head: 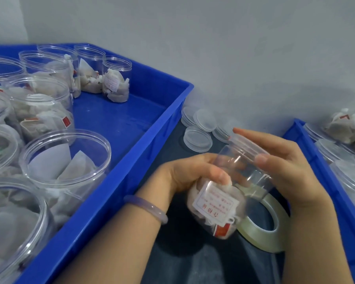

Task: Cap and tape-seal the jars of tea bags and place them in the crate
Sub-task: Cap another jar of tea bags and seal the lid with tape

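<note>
clear jar (223,193) tilts between both hands, tape (271,228) at its 5 o'clock. left hand (191,173) curls round the base to steady it; right hand (291,171) curls over the lid (245,145), probably to twist it on. crate (320,177) at 3 o'clock.

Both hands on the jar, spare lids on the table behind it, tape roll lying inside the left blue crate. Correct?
One error. In the head view the tape roll lies on the dark table beside the left blue crate, not inside it. The left hand and right hand do hold the jar, with the spare lids behind it.
</note>
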Tool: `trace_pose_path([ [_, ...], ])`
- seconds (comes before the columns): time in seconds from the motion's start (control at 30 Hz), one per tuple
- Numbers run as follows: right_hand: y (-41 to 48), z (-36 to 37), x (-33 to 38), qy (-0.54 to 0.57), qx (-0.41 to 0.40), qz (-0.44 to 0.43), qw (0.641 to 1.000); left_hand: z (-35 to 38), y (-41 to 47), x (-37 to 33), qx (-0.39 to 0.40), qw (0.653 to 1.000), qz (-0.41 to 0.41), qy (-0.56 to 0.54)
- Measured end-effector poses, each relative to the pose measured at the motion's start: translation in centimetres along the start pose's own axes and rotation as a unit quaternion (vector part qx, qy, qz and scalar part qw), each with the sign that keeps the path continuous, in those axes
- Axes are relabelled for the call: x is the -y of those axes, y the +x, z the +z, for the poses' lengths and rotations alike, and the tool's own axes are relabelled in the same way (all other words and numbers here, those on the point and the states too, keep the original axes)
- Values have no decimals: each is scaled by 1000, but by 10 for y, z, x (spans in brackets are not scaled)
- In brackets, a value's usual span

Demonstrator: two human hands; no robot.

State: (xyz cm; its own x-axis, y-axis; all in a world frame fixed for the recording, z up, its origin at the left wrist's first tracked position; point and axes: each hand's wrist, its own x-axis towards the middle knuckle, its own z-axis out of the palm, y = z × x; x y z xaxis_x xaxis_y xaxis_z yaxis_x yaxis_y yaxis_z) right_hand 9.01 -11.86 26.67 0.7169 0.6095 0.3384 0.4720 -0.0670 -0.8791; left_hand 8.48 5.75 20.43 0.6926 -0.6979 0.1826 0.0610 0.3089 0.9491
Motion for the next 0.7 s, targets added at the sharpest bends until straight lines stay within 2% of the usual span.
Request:
trace_pose_path([
  [0.03, -2, -1, 0, 46, 15, -11, 999, 1, -1, 3, 40, 997, -7, -63],
  [0.1, -2, 1, -2, 99, 25, -12, 995, 2, -1, 13, 72, 984, -22, -164],
  [0.2, 0, 8, -6, 120, 24, 1, 992, 3, -3, 27, 72, 974, -21, -214],
  [0.27, 0, 8, -4, 95, 9, 36, 995, 6, -5, 23, 84, 961, -9, -262],
  [0.37, 2, 6, 9, -91, -36, 137, 986, -2, -1, 15, 5, 988, -4, -151],
  [0.43, 3, 3, 12, -192, -72, 157, 966, -2, -1, 8, -12, 997, 19, -69],
  [0.5, 2, 3, 12, -202, -93, 142, 965, -3, 2, 8, -37, 999, 26, -13],
  [0.6, -1, 1, 9, -138, -74, 111, 981, -4, 1, 11, -86, 995, 39, 31],
  [0.7, 1, 3, 7, -168, -58, 146, 973, -1, 3, 15, -171, 977, 29, 121],
])
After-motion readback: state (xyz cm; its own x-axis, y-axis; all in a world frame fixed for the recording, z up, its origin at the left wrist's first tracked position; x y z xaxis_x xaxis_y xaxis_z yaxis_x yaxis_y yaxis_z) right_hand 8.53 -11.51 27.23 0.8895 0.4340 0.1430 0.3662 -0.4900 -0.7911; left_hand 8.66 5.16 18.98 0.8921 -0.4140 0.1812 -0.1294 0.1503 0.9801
